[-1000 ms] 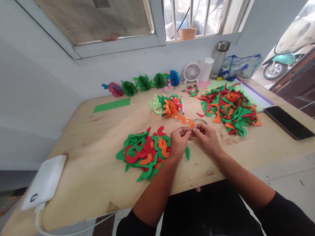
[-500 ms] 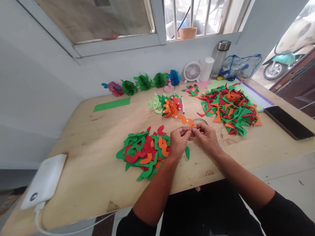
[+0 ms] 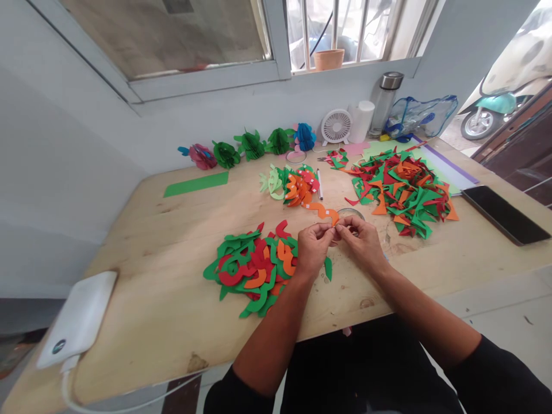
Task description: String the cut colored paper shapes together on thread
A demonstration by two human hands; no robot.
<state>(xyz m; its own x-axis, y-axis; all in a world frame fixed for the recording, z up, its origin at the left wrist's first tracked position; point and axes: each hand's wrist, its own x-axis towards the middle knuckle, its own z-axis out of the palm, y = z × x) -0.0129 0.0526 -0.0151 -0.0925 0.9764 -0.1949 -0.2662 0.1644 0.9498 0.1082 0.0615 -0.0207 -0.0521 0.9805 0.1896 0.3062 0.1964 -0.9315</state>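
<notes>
My left hand and my right hand meet fingertip to fingertip near the table's front. Both pinch the near end of a wavy orange paper strip with small white squares on it. The strip's far end reaches a cluster of orange, red and green paper pieces. A pile of curved green, red and orange cutouts lies left of my left hand. Partly behind my right fingers is a round clear object. One small green piece rests between my wrists.
Scraps are heaped at the right, beside a phone. Along the wall stand paper figures, a small fan and a bottle. A pen, a green strip and a white power bank lie on the table.
</notes>
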